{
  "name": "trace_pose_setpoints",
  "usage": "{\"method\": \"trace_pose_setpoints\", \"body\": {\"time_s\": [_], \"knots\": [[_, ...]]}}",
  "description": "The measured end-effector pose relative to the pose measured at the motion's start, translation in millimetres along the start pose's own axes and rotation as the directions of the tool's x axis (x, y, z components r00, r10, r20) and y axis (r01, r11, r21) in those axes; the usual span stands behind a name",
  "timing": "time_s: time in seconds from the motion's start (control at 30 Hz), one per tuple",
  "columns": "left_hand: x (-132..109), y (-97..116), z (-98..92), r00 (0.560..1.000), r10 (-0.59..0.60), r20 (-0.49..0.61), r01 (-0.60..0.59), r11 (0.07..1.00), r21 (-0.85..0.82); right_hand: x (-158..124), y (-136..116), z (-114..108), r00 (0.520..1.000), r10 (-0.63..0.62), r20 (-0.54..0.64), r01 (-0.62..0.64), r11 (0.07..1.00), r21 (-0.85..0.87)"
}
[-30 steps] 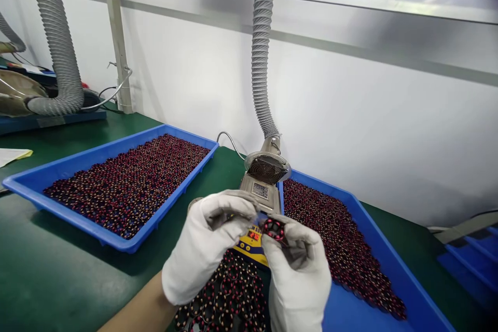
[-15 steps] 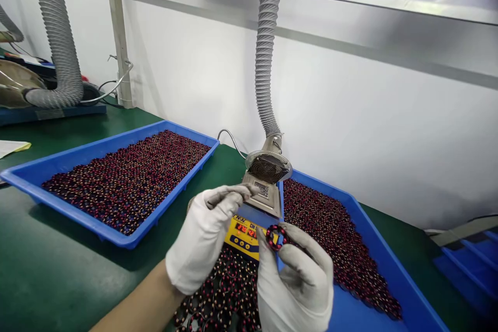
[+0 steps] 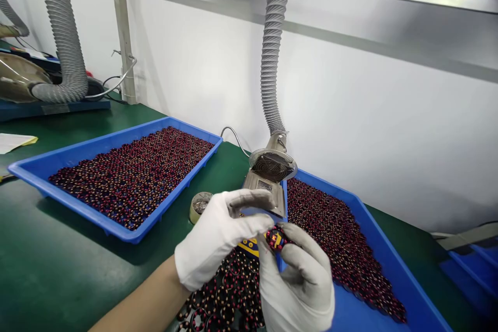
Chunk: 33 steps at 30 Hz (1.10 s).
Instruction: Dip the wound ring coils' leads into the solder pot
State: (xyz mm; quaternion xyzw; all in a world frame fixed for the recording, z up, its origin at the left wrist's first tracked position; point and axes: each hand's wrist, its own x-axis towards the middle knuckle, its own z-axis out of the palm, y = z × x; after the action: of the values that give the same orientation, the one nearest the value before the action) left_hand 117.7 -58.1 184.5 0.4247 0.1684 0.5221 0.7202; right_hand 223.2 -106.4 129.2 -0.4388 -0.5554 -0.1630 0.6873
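Observation:
My right hand (image 3: 298, 275), in a white glove with greyed fingertips, pinches a small dark ring with red spots (image 3: 269, 239) between thumb and fingers. My gloved left hand (image 3: 223, 236) is close beside it, thumb tip at the ring's upper edge and index finger stretched out above. Behind the hands stands a metal heating unit (image 3: 277, 198), its yellow panel (image 3: 249, 248) mostly covered by my left hand. Below, many similar rings (image 3: 221, 295) lie loosely spread.
A blue tray (image 3: 128, 233) full of rings stands left, another blue tray (image 3: 392, 264) right. A small round tin (image 3: 193, 213) sits beside my left hand. The grey exhaust hose (image 3: 272, 52) hangs over the unit, ending in a round hood (image 3: 290, 166).
My left hand has moved right and down to the ring, and its pinched fingers have spread apart. The round tin has come into sight. My right hand still holds the ring.

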Motion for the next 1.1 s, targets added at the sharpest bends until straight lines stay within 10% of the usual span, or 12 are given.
{"method": "trace_pose_setpoints", "body": {"time_s": [0.17, 0.33, 0.53, 0.7, 0.93, 1.1], "knots": [[1.1, -2.5, 3.6, 0.996, -0.086, -0.023, 0.088, 0.993, 0.077, -1.1, 5.9, -1.1, 0.995, -0.078, 0.064, 0.079, 0.997, -0.013], [3.6, -2.9, -0.2, 0.983, 0.082, -0.162, -0.091, 0.995, -0.045, 0.1, 8.3, -3.2, 0.989, -0.132, 0.064, 0.133, 0.991, -0.011], [1.3, -1.4, 2.0, 0.991, -0.132, -0.032, 0.134, 0.988, 0.074, 4.1, 9.0, -4.0, 0.961, -0.243, 0.130, 0.257, 0.961, -0.101], [6.7, -5.0, -3.5, 0.991, -0.009, -0.133, -0.009, 0.991, -0.133, 1.2, 10.2, -2.4, 0.977, -0.193, 0.095, 0.202, 0.976, -0.087], [5.1, 5.6, -4.2, 0.993, -0.111, 0.030, 0.098, 0.954, 0.282, 1.8, 6.5, -1.0, 0.988, -0.141, 0.069, 0.148, 0.983, -0.106], [5.4, -2.4, -3.5, 0.997, -0.002, -0.083, 0.003, 1.000, 0.007, 3.5, 1.7, 1.6, 0.993, -0.110, 0.032, 0.113, 0.986, -0.126]]}}
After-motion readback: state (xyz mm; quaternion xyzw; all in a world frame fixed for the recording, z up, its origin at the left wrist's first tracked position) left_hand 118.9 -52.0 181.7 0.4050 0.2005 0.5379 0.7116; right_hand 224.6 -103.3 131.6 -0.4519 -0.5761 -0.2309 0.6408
